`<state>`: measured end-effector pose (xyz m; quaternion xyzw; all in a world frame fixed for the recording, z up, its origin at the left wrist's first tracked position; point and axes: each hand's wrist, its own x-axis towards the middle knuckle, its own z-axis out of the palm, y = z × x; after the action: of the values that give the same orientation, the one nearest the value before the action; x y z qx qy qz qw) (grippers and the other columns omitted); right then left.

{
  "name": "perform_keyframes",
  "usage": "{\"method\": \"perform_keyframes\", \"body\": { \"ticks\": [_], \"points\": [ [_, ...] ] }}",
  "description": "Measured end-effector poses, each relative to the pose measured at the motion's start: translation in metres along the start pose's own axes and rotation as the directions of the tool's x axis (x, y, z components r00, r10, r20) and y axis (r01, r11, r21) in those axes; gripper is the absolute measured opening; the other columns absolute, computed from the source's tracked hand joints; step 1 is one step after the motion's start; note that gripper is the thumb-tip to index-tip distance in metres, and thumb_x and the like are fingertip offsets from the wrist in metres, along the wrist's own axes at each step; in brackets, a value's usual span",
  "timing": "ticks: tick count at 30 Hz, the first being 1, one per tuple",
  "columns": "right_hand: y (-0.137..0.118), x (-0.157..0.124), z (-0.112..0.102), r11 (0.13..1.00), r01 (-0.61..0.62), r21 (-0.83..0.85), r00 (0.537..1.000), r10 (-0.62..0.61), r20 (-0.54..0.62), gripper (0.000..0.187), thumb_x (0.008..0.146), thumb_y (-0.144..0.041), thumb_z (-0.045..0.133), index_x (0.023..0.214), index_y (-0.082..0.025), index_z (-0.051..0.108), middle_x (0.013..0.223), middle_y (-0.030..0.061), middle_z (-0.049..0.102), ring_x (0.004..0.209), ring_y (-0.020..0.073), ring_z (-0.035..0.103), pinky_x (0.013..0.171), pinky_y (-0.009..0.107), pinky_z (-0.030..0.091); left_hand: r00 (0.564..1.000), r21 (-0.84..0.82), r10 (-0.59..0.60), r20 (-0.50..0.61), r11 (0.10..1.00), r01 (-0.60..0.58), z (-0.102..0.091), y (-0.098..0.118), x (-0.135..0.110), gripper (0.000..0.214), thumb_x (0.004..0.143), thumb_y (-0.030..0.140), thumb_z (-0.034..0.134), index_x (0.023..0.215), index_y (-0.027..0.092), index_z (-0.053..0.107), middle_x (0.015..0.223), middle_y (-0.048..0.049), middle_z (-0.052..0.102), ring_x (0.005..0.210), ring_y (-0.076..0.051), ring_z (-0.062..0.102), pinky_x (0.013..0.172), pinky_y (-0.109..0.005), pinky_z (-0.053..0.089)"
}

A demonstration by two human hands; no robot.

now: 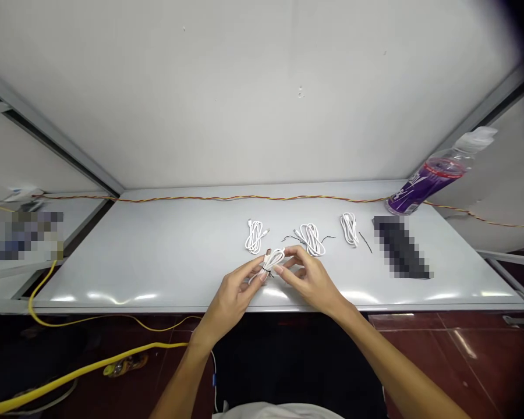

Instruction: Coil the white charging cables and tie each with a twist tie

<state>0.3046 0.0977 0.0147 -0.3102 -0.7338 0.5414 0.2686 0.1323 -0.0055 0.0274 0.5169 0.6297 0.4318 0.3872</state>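
Note:
Both my hands meet over the near middle of the white table (157, 256). My left hand (233, 294) and my right hand (308, 276) pinch a coiled white cable (274, 260) between their fingertips, with a thin black tie at its middle. Behind them lie three more coiled white cables: one (254, 235) to the left, one (312, 238) with a black tie under it, and one (349, 228) to the right beside a loose black tie (365, 242).
A purple-labelled plastic bottle (423, 186) stands at the back right, with a blurred dark object (400, 253) in front of it. A twisted red-yellow wire (244, 198) runs along the back edge. Yellow cables (70, 364) trail on the floor at left.

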Motion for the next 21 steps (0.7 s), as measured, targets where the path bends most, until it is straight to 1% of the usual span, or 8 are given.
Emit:
{"method": "perform_keyframes", "body": {
  "ticks": [2,3,4,6,8,12,17,21],
  "points": [
    [-0.001,0.001,-0.003,0.999,-0.028,0.026,0.999,0.029,-0.018,0.058,0.087,-0.046,0.063,0.137,-0.026,0.043,0.119,0.0088,0.063,0.093,0.0201,0.065,0.066,0.031,0.054,0.998,0.054,0.058,0.02,0.997,-0.059,0.0,0.003,0.0,0.044,0.096,0.035,0.051,0.138,0.028,0.053,0.126,-0.0067,0.065,0.11,-0.023,0.065,0.09,-0.036,0.058],
    [-0.001,0.001,-0.003,1.0,-0.02,0.022,1.0,0.02,0.0,0.063,0.089,-0.046,0.062,0.143,-0.028,0.036,0.124,0.0094,0.061,0.093,0.02,0.065,0.069,0.032,0.054,0.996,0.078,0.081,0.033,0.993,-0.084,0.001,0.004,0.001,0.043,0.096,0.034,0.05,0.139,0.029,0.053,0.131,-0.0063,0.063,0.113,-0.023,0.064,0.092,-0.035,0.057],
    [-0.001,0.001,-0.003,1.0,-0.009,0.008,1.0,0.008,0.027,0.063,0.091,-0.046,0.058,0.146,-0.029,0.034,0.127,0.0093,0.06,0.093,0.0197,0.065,0.073,0.034,0.054,0.994,0.097,0.1,0.042,0.99,-0.104,0.001,0.004,0.001,0.042,0.097,0.033,0.049,0.139,0.029,0.053,0.134,-0.0057,0.061,0.115,-0.022,0.062,0.095,-0.035,0.055],
    [-0.001,0.001,-0.001,0.999,0.009,-0.037,0.998,-0.007,0.063,0.055,0.096,-0.045,0.05,0.147,-0.031,0.036,0.13,0.0082,0.059,0.093,0.0196,0.065,0.082,0.038,0.053,0.991,0.116,0.128,0.05,0.984,-0.133,0.003,0.003,0.003,0.041,0.098,0.031,0.046,0.139,0.03,0.053,0.139,-0.005,0.057,0.12,-0.022,0.06,0.1,-0.035,0.052],
    [0.0,0.0,0.002,0.997,0.019,-0.078,0.998,-0.014,0.061,0.051,0.097,-0.045,0.046,0.146,-0.03,0.039,0.132,0.0074,0.059,0.096,0.0208,0.065,0.089,0.04,0.051,0.987,0.113,0.153,0.045,0.981,-0.157,0.004,0.0,0.005,0.04,0.099,0.029,0.044,0.138,0.028,0.054,0.14,-0.0051,0.056,0.124,-0.022,0.057,0.104,-0.038,0.049],
    [0.004,0.0,0.007,0.995,0.049,-0.089,0.998,-0.046,0.038,0.053,0.098,-0.044,0.045,0.148,-0.027,0.037,0.134,0.0079,0.058,0.111,0.0239,0.061,0.097,0.042,0.047,0.986,0.07,0.165,0.001,0.984,-0.165,0.008,-0.007,0.009,0.039,0.098,0.028,0.044,0.135,0.026,0.058,0.139,-0.0053,0.057,0.128,-0.023,0.054,0.108,-0.042,0.046],
    [0.009,0.003,0.008,0.996,0.078,-0.046,0.997,-0.077,0.021,0.049,0.099,-0.042,0.044,0.145,-0.026,0.041,0.137,0.0086,0.057,0.12,0.0246,0.056,0.101,0.043,0.045,0.993,-0.034,0.112,-0.034,0.993,-0.113,0.015,-0.01,0.015,0.038,0.097,0.03,0.049,0.132,0.026,0.059,0.139,-0.0054,0.057,0.132,-0.024,0.05,0.111,-0.044,0.042],
    [0.013,0.006,0.01,0.994,0.071,0.081,0.994,-0.063,-0.091,0.042,0.097,-0.044,0.047,0.135,-0.025,0.052,0.128,0.01,0.061,0.114,0.0253,0.06,0.094,0.042,0.051,0.995,-0.173,0.061,-0.084,0.982,-0.075,0.015,-0.01,0.017,0.041,0.091,0.033,0.059,0.132,0.025,0.057,0.134,-0.0077,0.061,0.126,-0.023,0.055,0.106,-0.041,0.047]
  ]
}}
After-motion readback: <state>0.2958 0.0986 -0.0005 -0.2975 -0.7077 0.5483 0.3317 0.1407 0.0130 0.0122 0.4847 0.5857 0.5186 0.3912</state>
